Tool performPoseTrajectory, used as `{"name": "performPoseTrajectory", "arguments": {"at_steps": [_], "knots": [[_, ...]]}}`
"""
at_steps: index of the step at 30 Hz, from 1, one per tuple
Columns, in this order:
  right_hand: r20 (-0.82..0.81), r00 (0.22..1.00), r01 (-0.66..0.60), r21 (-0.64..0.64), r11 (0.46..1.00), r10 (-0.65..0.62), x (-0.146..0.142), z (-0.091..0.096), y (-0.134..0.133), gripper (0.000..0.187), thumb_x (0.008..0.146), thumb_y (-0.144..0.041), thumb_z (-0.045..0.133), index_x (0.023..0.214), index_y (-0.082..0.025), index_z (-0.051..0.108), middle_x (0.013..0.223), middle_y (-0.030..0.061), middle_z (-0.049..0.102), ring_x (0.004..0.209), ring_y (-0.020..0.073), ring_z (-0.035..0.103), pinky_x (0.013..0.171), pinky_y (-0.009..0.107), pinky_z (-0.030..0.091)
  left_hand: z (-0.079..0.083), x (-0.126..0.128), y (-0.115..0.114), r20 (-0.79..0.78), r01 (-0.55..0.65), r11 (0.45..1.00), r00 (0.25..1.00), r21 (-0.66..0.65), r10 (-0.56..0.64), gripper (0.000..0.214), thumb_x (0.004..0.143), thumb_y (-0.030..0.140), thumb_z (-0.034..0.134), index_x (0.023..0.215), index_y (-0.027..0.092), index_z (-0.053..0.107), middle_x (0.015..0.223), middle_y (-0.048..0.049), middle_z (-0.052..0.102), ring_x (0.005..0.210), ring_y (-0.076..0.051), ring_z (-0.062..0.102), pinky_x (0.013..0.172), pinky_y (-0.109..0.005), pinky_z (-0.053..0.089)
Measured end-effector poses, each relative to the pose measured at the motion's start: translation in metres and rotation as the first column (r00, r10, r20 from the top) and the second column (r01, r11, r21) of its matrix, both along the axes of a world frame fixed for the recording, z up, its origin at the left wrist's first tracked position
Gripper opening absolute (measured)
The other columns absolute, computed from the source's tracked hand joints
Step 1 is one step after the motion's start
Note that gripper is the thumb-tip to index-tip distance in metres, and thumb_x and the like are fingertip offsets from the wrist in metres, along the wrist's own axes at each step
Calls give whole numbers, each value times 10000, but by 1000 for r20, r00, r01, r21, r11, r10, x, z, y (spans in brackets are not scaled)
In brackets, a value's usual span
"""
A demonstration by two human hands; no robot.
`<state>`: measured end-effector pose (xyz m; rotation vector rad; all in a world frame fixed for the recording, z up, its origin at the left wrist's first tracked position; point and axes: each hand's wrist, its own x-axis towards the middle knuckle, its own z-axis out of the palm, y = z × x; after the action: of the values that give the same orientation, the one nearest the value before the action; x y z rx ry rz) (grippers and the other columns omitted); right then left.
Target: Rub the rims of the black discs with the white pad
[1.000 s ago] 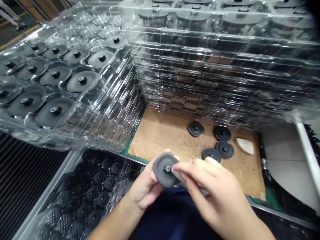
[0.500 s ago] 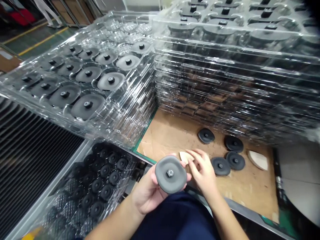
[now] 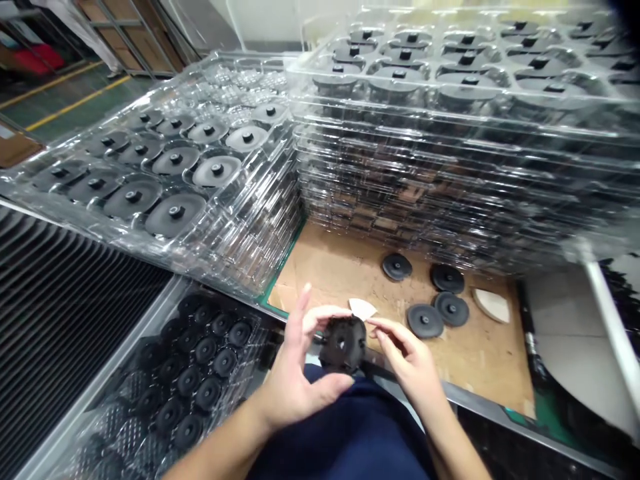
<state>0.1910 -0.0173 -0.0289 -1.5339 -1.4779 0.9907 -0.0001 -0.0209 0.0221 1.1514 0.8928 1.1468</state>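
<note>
In my left hand (image 3: 300,370) is a round black disc (image 3: 343,343), its dark, rough-looking face with a small central hole turned up. The thumb is at its lower edge and the fingers are at its upper edge. My right hand (image 3: 407,357) is just to the right, fingertips closed together near the disc's rim. At those fingertips a small white fan-shaped pad (image 3: 362,308) shows; it looks pinched there, its lower part hidden. Several grey discs (image 3: 425,321) with central nuts lie on the cardboard (image 3: 320,267) beyond my hands.
A larger white pad (image 3: 492,305) lies at the cardboard's right. Tall stacks of clear plastic trays (image 3: 425,160) holding discs rise behind, with another tray (image 3: 175,247) at left. Below it sits a tray of black round parts (image 3: 206,350), beside a black ribbed surface (image 3: 65,300).
My left hand has turned the disc over, from its smooth grey face with the nut to its dark face. The left thumb and fingers have shifted round it. The view has moved slightly.
</note>
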Motion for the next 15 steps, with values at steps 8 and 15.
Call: {"name": "performPoseTrajectory", "arguments": {"at_steps": [8,15], "knots": [[47,999,8,167,986,-16,7,25,-19,291,901,-224,526,1180,-211,609,845,37,661,596,116,569,605,249,527,5,0,6,-422,103,934,905,342,55,1112,685,76,761,1469,383,35,1266,-78,607,1155,-204,585,1025,-355,413],[246,937,-329,384,863,248,5,40,-19,261,878,-271,600,1129,-279,667,820,23,703,689,159,643,645,274,543,0,-2,2,-293,59,995,953,-83,-81,800,594,247,843,1324,265,517,1267,-81,633,1194,-240,539,1087,-356,331]]}}
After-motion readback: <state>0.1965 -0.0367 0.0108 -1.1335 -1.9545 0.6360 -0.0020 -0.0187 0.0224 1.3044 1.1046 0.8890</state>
